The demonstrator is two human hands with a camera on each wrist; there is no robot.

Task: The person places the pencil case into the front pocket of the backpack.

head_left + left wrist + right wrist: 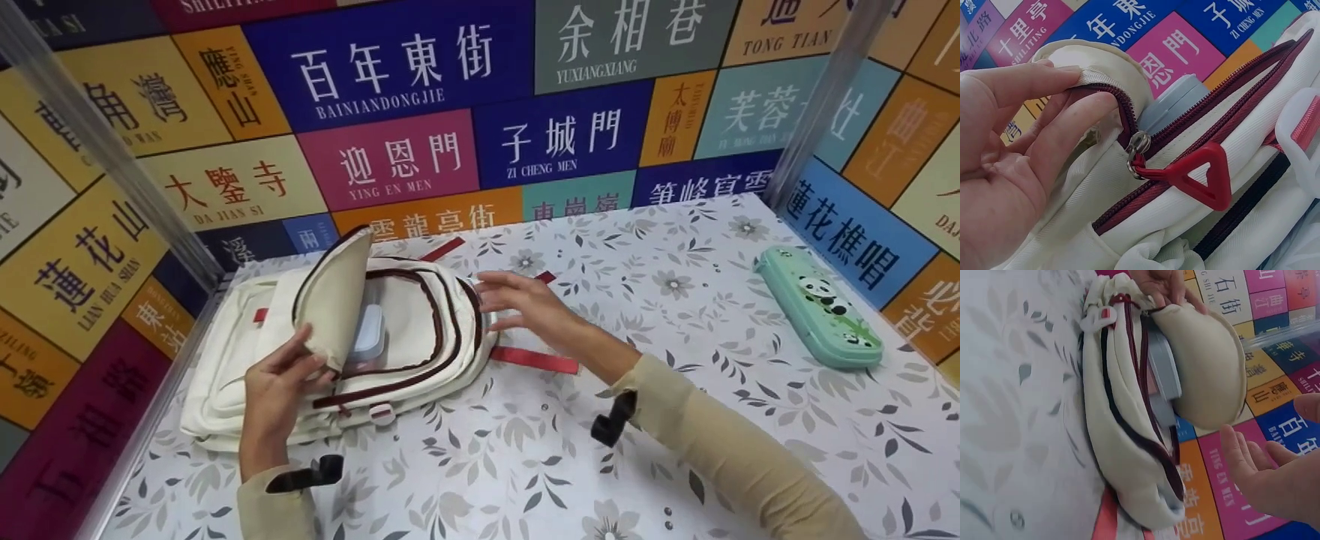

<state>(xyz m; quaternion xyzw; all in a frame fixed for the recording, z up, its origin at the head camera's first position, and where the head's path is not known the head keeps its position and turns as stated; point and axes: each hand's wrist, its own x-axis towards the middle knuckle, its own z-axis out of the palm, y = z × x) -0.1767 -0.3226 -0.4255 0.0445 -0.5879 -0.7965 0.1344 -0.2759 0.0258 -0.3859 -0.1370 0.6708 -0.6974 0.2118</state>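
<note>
A cream backpack (262, 375) with dark red zippers lies on the table, its front flap (337, 300) lifted. My left hand (281, 386) pinches the flap's edge between thumb and fingers, beside the zipper with its red triangular pull (1207, 177) in the left wrist view. Inside the opening sits a pale blue-grey box (367, 334), partly hidden by the flap. My right hand (536, 307) hovers by the top end of the bag, fingers extended and holding nothing. In the right wrist view, the right hand (1269, 478) appears apart from the flap.
A green pencil case (821, 307) with panda pictures lies at the table's right side. Red straps (536, 360) stick out from under the backpack. Walls with colourful sign panels (390, 67) border the flower-patterned table (645, 450).
</note>
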